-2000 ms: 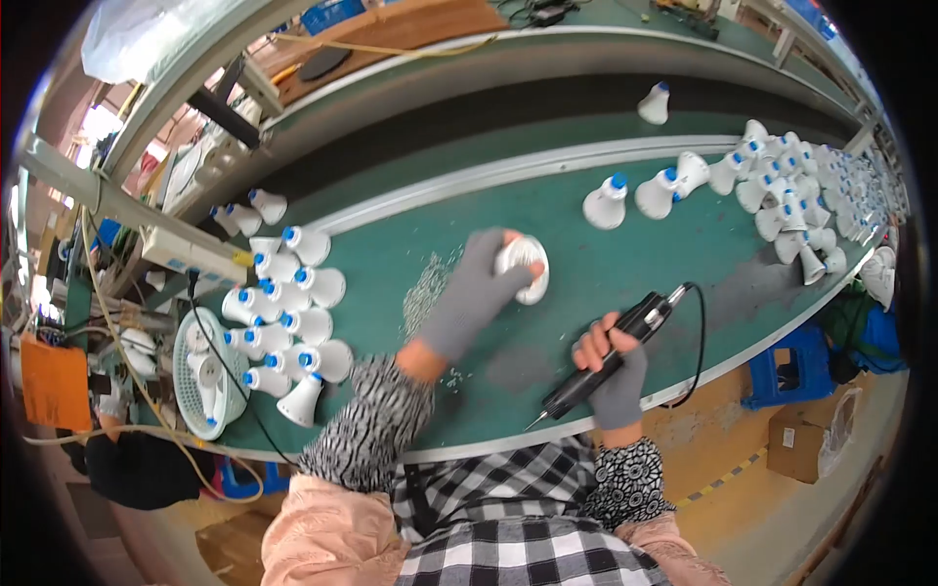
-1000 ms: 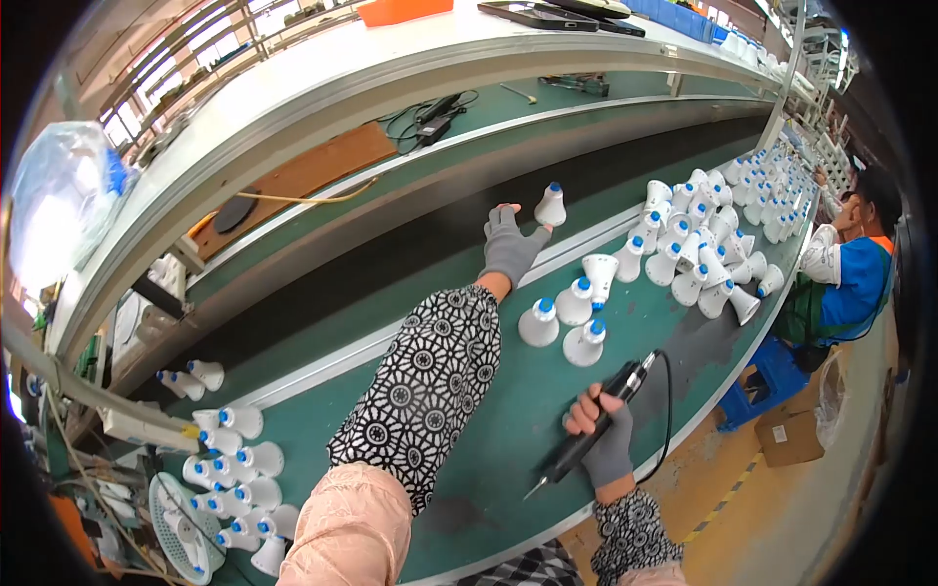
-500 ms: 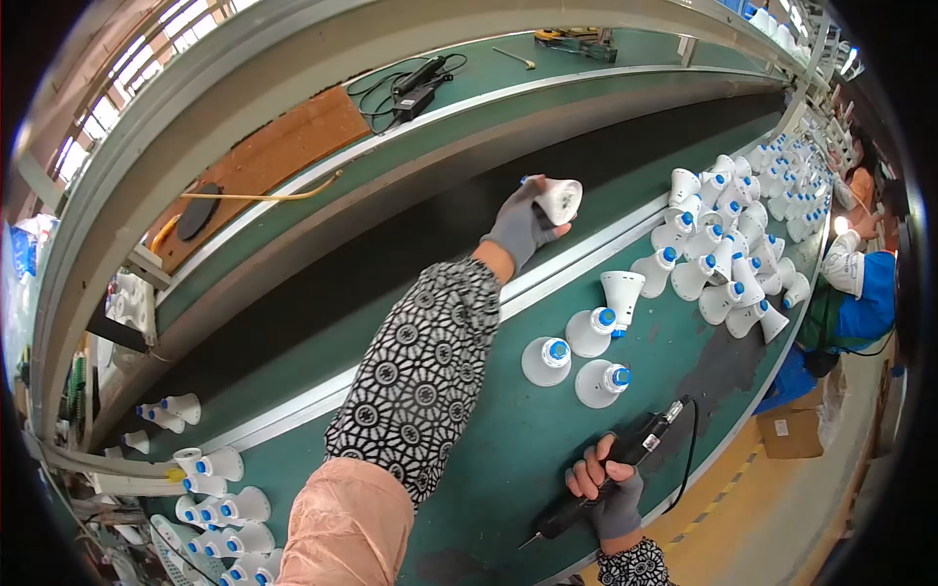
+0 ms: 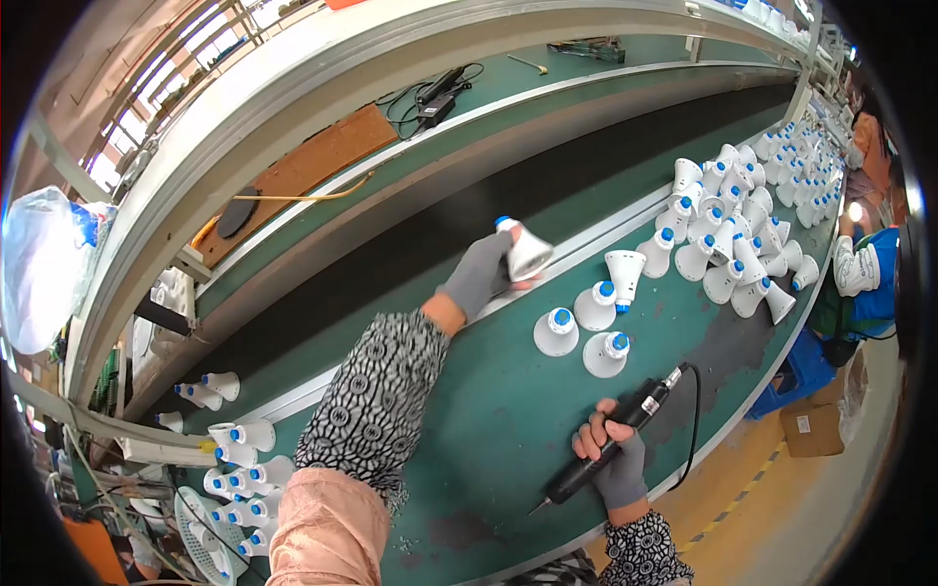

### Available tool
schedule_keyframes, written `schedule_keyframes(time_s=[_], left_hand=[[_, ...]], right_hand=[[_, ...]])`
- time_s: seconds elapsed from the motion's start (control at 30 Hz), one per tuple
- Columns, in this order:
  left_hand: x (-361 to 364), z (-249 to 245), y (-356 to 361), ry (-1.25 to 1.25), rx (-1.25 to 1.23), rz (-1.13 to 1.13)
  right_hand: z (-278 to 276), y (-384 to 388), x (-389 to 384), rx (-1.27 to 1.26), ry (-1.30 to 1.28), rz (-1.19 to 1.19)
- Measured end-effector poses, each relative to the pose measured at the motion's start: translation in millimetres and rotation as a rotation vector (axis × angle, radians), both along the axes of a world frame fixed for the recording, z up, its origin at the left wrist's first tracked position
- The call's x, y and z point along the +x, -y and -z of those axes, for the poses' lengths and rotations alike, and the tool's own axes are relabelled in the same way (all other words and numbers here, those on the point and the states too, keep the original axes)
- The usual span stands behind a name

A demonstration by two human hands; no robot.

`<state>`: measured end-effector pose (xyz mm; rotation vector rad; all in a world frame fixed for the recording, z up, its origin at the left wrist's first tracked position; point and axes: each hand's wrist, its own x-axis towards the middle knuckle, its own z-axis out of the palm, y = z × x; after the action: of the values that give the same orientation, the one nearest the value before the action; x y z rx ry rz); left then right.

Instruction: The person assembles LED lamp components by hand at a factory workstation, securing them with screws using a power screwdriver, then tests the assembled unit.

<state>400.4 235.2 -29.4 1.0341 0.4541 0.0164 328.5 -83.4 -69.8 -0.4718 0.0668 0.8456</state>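
Note:
My left hand (image 4: 479,273), in a grey glove with bare fingertips, grips a white cone-shaped lamp housing (image 4: 529,256) with a blue cap. The housing is tilted, its wide end turned right, above the bench's inner rail. My right hand (image 4: 618,459), gloved alike, is wrapped round a black electric screwdriver (image 4: 640,402) whose bit points down and left over the front of the green bench (image 4: 479,420). Between the hands stand three housings (image 4: 556,332) with blue caps up. Beside them another housing (image 4: 624,276) rests with its cap down.
Many similar housings (image 4: 723,278) crowd the right side of the bench; more (image 4: 256,436) stand at lower left by a pale basket (image 4: 210,537). A dark belt (image 4: 430,210) runs behind the rail. Further right sits a co-worker in a blue garment (image 4: 874,293), near a cardboard box (image 4: 816,425).
My left hand has drawn back toward me and left with the lamp housing, whose wide end has turned. My right hand still holds the screwdriver, slightly higher in view. The camera view has shifted.

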Motion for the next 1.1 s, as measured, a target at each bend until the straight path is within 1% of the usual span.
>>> schedule_keyframes(time_s=[0.03, 0.07, 0.13, 0.23, 0.3, 0.4, 0.47, 0.53, 0.57, 0.6, 0.63, 0.67, 0.7, 0.8, 0.83, 0.87, 0.9, 0.93, 0.97, 1.0, 1.03, 1.07, 1.1], left_hand=[[-17, 2, 10, -0.030, 0.443, -0.128], [-35, 3, 23, -0.052, 0.826, -0.238], [-68, 12, 57, 0.010, 0.782, -0.265], [-80, 58, 115, 0.132, 1.149, -0.443], [-66, 66, 139, 0.320, 1.360, -0.539], [-30, 67, 159, 0.265, 1.248, -0.565], [-1, 72, 158, 0.257, 1.131, -0.454], [18, 65, 161, 0.131, 1.181, -0.238], [21, 53, 159, -0.015, 1.281, -0.084], [15, 45, 151, 0.055, 1.154, -0.017], [25, 76, 143, 0.181, 1.336, 0.057], [0, 61, 130, 0.177, 1.275, 0.044], [-21, 36, 125, 0.184, 1.213, 0.036], [-114, -37, 50, 0.111, 1.418, 0.262], [-147, -44, 19, 0.108, 1.460, 0.157], [-176, -46, -17, 0.051, 1.587, 0.064], [-206, -60, -50, -0.244, 1.694, 0.115], [-239, -65, -85, -0.478, 1.829, 0.118], [-267, -71, -113, -0.875, 2.001, 0.212], [-314, -28, -163, -0.873, 2.409, 0.076], [-334, -27, -199, -1.229, 2.204, 0.240], [-357, -7, -237, -1.484, 2.084, 0.287], [-378, 2, -256, -1.634, 1.972, 0.387]], right_hand=[[5, 1, 1, 0.016, 0.026, -0.016], [4, 1, 1, 0.002, 0.027, -0.011], [-2, -4, 1, -0.027, 0.028, -0.004], [1, -14, 10, -0.041, 0.037, 0.012], [5, -29, 24, -0.067, 0.032, 0.052], [8, -43, 52, -0.132, 0.021, 0.177], [6, -41, 71, -0.161, 0.036, 0.239], [10, -32, 90, -0.222, 0.089, 0.278], [16, -27, 98, -0.180, 0.118, 0.292], [27, -22, 105, -0.131, 0.139, 0.287], [38, -19, 111, -0.070, 0.145, 0.235], [44, -14, 118, -0.014, 0.143, 0.184], [48, -13, 121, -0.005, 0.154, 0.163], [41, -18, 115, -0.014, 0.142, 0.159], [36, -18, 114, -0.024, 0.134, 0.171], [33, -18, 113, -0.044, 0.129, 0.188], [31, -19, 111, -0.066, 0.123, 0.207], [30, -19, 109, -0.088, 0.115, 0.230], [31, -18, 109, -0.080, 0.133, 0.227], [33, -18, 110, -0.076, 0.141, 0.219], [35, -17, 112, -0.074, 0.151, 0.214], [36, -17, 112, -0.074, 0.163, 0.211], [34, -17, 111, -0.081, 0.164, 0.217]])
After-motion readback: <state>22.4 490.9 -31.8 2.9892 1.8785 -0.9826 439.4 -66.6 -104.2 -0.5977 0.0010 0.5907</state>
